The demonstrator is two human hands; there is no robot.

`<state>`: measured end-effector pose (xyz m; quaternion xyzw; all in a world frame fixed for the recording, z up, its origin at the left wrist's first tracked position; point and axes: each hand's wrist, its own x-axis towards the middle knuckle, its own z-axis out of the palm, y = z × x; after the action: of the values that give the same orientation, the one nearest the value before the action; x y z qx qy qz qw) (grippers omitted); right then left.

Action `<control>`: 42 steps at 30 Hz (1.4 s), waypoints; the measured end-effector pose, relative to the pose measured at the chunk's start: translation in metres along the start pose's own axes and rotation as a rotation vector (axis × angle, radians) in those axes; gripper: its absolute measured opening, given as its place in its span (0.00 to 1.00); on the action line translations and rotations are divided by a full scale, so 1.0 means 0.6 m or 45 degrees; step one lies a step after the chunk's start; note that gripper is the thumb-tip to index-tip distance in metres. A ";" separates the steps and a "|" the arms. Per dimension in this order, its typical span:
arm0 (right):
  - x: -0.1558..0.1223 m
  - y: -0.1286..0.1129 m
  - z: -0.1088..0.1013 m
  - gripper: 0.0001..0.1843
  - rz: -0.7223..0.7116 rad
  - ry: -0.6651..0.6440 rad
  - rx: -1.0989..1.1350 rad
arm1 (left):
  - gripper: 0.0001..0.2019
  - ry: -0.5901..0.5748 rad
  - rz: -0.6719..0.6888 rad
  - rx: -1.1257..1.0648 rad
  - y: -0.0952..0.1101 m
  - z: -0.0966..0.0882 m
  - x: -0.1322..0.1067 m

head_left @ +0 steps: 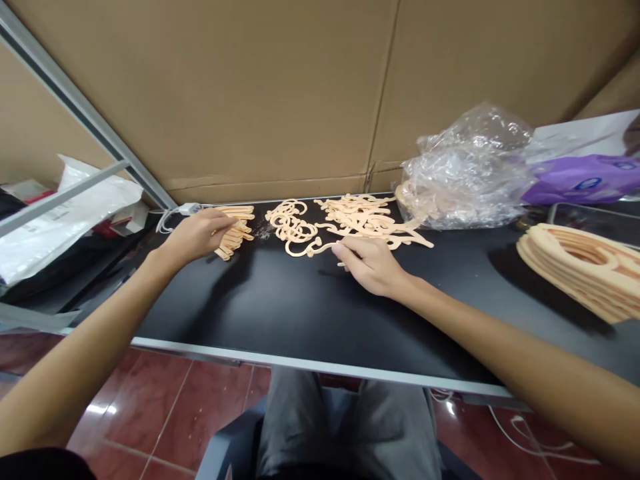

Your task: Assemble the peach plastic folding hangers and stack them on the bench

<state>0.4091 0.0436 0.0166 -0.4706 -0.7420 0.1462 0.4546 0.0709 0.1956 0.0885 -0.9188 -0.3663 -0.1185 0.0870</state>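
Observation:
My left hand (pixel 197 233) is closed at the left of the desk, its fingertips on a pale wooden strip at the edge of a pile of short wooden strips (pixel 231 241). Part of that grip is hidden by the fingers. Nearer the middle, my right hand (pixel 371 265) pinches a thin, wavy wooden piece (pixel 324 249) between thumb and fingers, just above the black desktop. Behind it lie a heap of ring-like curved wooden pieces (pixel 290 223) and a larger heap of branching, curvy wooden pieces (pixel 360 217).
Crumpled clear plastic bags (pixel 465 173) with wooden parts inside stand at the back right, beside a purple packet (pixel 583 179). A stack of wooden boards with oval openings (pixel 565 260) lies at the right. A metal frame (pixel 95 113) and white bag (pixel 75 213) are at left.

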 end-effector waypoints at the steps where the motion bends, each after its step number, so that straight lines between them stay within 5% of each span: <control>1: 0.000 0.001 0.000 0.22 0.011 0.012 0.019 | 0.21 0.060 0.034 0.025 0.010 -0.007 0.001; 5: 0.003 0.008 0.001 0.17 0.064 0.086 0.124 | 0.19 0.191 0.164 -0.127 0.086 -0.019 0.008; 12: 0.006 0.014 0.001 0.19 0.142 0.231 0.286 | 0.11 -0.076 0.412 -0.677 0.278 0.041 0.000; 16: 0.007 0.012 -0.004 0.23 0.207 0.246 0.363 | 0.14 0.031 0.589 -0.582 0.327 0.059 0.007; 20: 0.011 0.009 -0.016 0.25 0.232 0.280 0.400 | 0.14 0.050 0.517 -0.648 0.317 0.041 0.032; 25: 0.013 0.000 -0.023 0.24 0.230 0.270 0.459 | 0.14 -0.034 0.102 -0.939 0.283 0.016 0.072; 31: 0.003 -0.018 -0.019 0.19 0.122 0.090 0.448 | 0.15 -0.401 0.246 -1.279 0.277 0.038 0.086; 36: -0.001 -0.005 -0.017 0.15 0.148 0.090 0.248 | 0.11 -0.133 -0.013 -1.415 0.252 0.051 0.077; 39: -0.007 0.000 -0.013 0.17 -0.061 -0.078 0.081 | 0.11 -0.043 -0.147 -1.550 0.243 0.054 0.071; 42: -0.013 -0.004 -0.010 0.14 -0.257 -0.251 -0.011 | 0.11 -0.105 -0.112 -1.601 0.246 0.057 0.067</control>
<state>0.4136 0.0347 0.0175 -0.3791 -0.8272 0.1420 0.3898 0.2072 0.1246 0.0562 -0.7822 -0.2673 -0.2792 -0.4887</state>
